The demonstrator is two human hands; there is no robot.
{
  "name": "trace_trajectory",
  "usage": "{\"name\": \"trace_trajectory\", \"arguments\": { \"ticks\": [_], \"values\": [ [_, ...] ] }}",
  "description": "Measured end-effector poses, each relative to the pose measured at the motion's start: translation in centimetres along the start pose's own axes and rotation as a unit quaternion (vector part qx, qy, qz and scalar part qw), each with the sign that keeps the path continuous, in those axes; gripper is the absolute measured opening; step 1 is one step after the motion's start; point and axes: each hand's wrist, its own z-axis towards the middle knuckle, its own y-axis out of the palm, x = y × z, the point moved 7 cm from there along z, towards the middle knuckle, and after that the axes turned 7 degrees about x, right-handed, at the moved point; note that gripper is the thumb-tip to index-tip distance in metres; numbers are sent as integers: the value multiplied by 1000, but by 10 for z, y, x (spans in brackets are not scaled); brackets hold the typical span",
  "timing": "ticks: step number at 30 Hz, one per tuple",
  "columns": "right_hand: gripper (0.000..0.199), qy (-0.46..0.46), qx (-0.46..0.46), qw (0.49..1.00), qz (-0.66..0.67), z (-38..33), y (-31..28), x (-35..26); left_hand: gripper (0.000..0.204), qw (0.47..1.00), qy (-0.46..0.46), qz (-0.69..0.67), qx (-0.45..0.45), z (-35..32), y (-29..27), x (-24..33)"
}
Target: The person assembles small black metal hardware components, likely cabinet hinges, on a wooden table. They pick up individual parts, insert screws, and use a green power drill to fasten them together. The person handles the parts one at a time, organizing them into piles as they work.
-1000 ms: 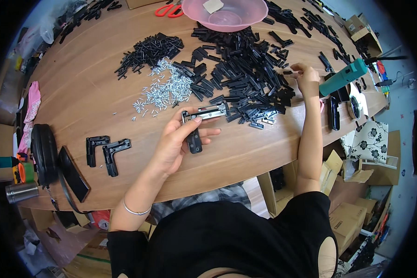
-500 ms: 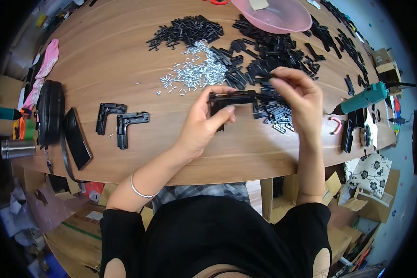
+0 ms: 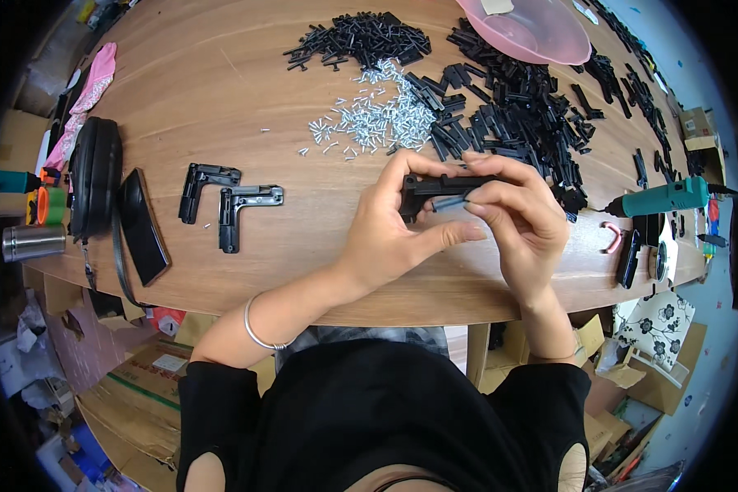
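Note:
My left hand [image 3: 385,230] is closed around a black L-shaped plastic part [image 3: 439,187], held above the table near its front edge. My right hand [image 3: 523,225] pinches a small shiny grey strip [image 3: 448,202] between thumb and finger, close under the long arm of that part. Its upper fingers reach over the part's right end, which they partly hide. Whether the strip touches the part I cannot tell. Two similar black L-shaped parts, one farther left [image 3: 193,193] and one nearer [image 3: 231,217], lie on the table left of my hands.
Beyond my hands lie heaps of silver screws [image 3: 381,119], black pins [image 3: 357,41] and black plastic pieces [image 3: 533,115]. A pink bowl [image 3: 541,37] stands at the back. To the right is a teal electric screwdriver [image 3: 664,197]; to the left, a phone [image 3: 142,230] and black case [image 3: 96,176].
My right hand has come left and down to the L-shaped part, and a grey strip now shows in its pinch. The part has shifted right in the picture. The whole view has also shifted slightly.

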Motion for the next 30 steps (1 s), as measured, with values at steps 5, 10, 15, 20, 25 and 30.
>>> {"name": "trace_trajectory", "arguments": {
  "ticks": [5,10,15,20,25,30],
  "values": [
    [13,55,3,998,33,-6,5,9,43,993,70,92,3,0,-4,5],
    [13,38,9,998,56,-12,10,6,34,983,126,135,11,-1,-9,4],
    [16,28,38,998,30,-15,7,-1,26,993,106,50,15,-7,-2,14],
    [15,28,30,997,62,-17,10,-3,26,991,118,56,26,-10,-7,12],
    [15,-23,58,998,16,-22,2,-13,27,992,115,52,21,-13,0,15],
    [24,26,89,995,26,-14,-6,-15,33,987,123,98,32,-9,10,26]
  ]
}}
